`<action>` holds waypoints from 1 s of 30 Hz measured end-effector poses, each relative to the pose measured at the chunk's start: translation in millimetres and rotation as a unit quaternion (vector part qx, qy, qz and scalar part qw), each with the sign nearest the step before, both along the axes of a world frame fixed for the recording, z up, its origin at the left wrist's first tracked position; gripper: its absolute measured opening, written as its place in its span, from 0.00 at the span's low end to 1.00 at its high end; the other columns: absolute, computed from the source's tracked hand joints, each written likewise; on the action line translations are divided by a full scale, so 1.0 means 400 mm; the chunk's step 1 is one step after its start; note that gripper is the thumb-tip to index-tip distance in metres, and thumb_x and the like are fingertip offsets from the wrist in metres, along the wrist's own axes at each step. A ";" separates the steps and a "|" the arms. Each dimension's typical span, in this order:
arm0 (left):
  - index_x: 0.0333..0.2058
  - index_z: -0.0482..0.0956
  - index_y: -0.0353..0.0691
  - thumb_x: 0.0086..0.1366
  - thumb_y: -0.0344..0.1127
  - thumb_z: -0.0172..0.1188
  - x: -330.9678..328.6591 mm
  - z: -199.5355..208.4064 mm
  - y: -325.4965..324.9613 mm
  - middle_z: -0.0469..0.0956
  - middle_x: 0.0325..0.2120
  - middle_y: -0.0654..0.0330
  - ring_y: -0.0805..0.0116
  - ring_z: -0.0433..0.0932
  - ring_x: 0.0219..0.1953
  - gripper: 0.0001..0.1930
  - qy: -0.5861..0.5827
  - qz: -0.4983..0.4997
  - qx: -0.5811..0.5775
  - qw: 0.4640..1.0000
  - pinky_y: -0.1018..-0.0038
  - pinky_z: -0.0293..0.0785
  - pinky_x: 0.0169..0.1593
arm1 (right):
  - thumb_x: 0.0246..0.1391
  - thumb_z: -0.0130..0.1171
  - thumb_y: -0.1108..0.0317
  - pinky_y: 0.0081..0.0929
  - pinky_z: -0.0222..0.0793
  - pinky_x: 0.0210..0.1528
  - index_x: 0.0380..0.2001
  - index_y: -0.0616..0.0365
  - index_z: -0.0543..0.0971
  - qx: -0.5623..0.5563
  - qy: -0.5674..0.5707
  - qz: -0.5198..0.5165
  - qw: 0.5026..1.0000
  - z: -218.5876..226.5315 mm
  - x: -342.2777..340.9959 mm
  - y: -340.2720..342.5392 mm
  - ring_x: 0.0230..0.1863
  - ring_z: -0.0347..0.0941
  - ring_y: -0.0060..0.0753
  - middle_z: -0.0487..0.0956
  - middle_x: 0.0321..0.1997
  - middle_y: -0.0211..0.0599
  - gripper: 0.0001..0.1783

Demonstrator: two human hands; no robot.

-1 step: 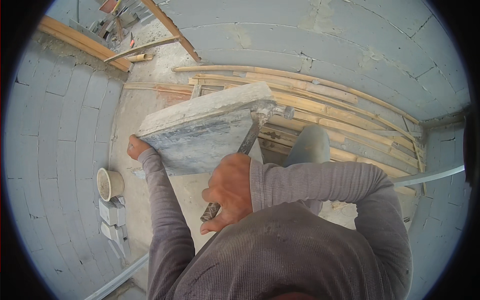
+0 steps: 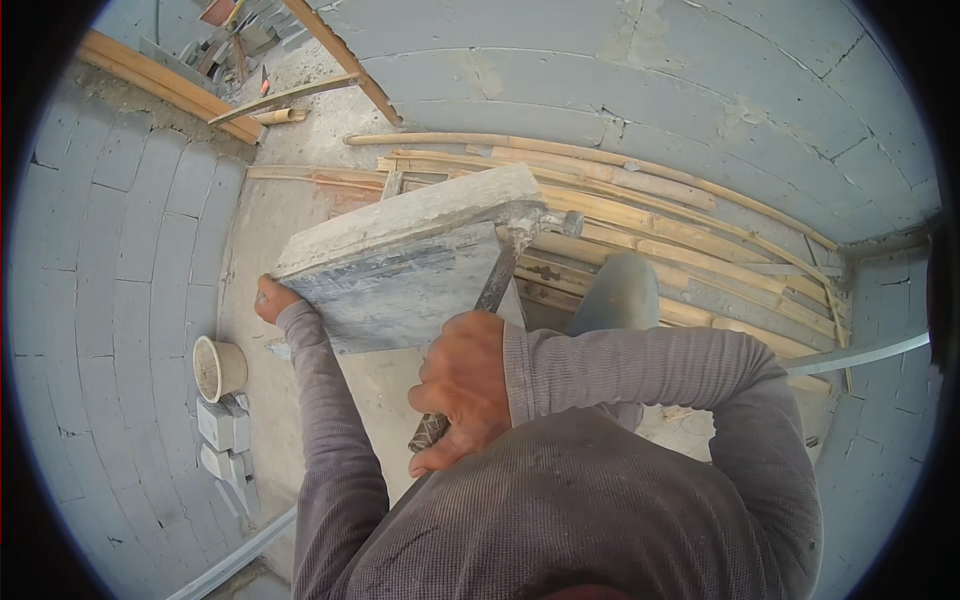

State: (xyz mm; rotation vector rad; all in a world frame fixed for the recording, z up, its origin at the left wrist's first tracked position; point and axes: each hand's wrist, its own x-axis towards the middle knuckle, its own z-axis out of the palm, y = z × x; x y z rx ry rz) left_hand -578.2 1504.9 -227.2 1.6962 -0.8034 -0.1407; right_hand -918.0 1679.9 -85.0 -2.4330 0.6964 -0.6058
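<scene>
A thick, pale slab [image 2: 400, 270], its broad face smeared blue-grey and its upper edge rough, stands tilted in front of me. My left hand [image 2: 273, 298] is closed around its left end, with some of the fingers hidden behind it. My right hand [image 2: 462, 390] is wrapped around the dark handle of a hammer [image 2: 497, 280]. The hammer reaches across the slab's right side, and its mortar-caked head lies at the upper right corner. Whether the head touches the slab I cannot tell. One knee [image 2: 617, 292] in pale trousers shows to the right of the hammer.
Long bamboo and timber strips [image 2: 680, 240] lie along the far wall. At the left, a white bucket [image 2: 219, 368] stands by small blocks [image 2: 222, 425] near the block wall [image 2: 110, 270]. Wooden posts [image 2: 345, 55] frame an opening at the upper left, with tools and rubble beyond.
My right hand and the hammer have shifted very slightly, the hand a little to the right. The slab and my left hand stay almost the same.
</scene>
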 end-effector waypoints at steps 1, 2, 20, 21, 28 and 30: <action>0.21 0.74 0.20 0.56 0.39 0.50 0.027 -0.028 -0.005 0.76 0.16 0.52 0.65 0.69 0.20 0.21 0.002 0.003 -0.003 1.000 0.64 0.65 0.28 | 0.43 0.56 0.27 0.37 0.61 0.18 0.11 0.56 0.76 -0.003 0.002 0.003 1.000 -0.003 -0.027 0.001 0.14 0.69 0.38 0.73 0.12 0.33 0.38; 0.21 0.75 0.20 0.55 0.40 0.51 0.084 -0.064 -0.004 0.76 0.18 0.51 0.64 0.71 0.21 0.21 0.073 0.013 -0.033 0.997 0.64 0.67 0.28 | 0.41 0.58 0.28 0.35 0.58 0.17 0.10 0.54 0.74 -0.031 -0.071 0.069 0.995 -0.002 -0.050 0.003 0.14 0.67 0.35 0.71 0.11 0.30 0.36; 0.18 0.72 0.29 0.59 0.36 0.51 0.001 0.051 0.059 0.72 0.14 0.57 0.71 0.64 0.18 0.16 -0.066 0.008 -0.062 0.996 0.69 0.61 0.24 | 0.39 0.56 0.21 0.21 0.42 0.11 0.12 0.55 0.64 -0.017 -0.490 -0.028 0.871 0.118 -0.338 0.008 0.07 0.53 0.21 0.61 0.06 0.26 0.43; 0.20 0.74 0.28 0.59 0.41 0.52 -0.034 0.086 0.055 0.74 0.16 0.47 0.61 0.70 0.18 0.18 -0.113 0.018 -0.002 0.993 0.63 0.65 0.27 | 0.37 0.61 0.25 0.20 0.42 0.11 0.13 0.55 0.64 -0.052 -0.467 -0.008 0.883 0.148 -0.333 0.000 0.07 0.53 0.20 0.62 0.07 0.25 0.41; 0.24 0.76 0.31 0.60 0.49 0.52 -0.196 0.182 0.063 0.76 0.23 0.38 0.37 0.75 0.28 0.22 -0.190 0.000 0.072 0.979 0.53 0.69 0.33 | 0.37 0.76 0.56 0.25 0.42 0.10 0.10 0.55 0.64 -0.184 -0.273 0.089 0.940 0.188 -0.104 -0.127 0.07 0.52 0.24 0.59 0.09 0.27 0.28; 0.24 0.76 0.31 0.60 0.49 0.52 -0.240 0.192 0.063 0.76 0.22 0.38 0.37 0.75 0.28 0.22 -0.186 -0.017 0.055 0.981 0.52 0.68 0.32 | 0.41 0.74 0.60 0.27 0.46 0.11 0.10 0.54 0.65 -0.203 -0.237 0.094 0.945 0.146 -0.031 -0.151 0.07 0.54 0.26 0.59 0.09 0.28 0.26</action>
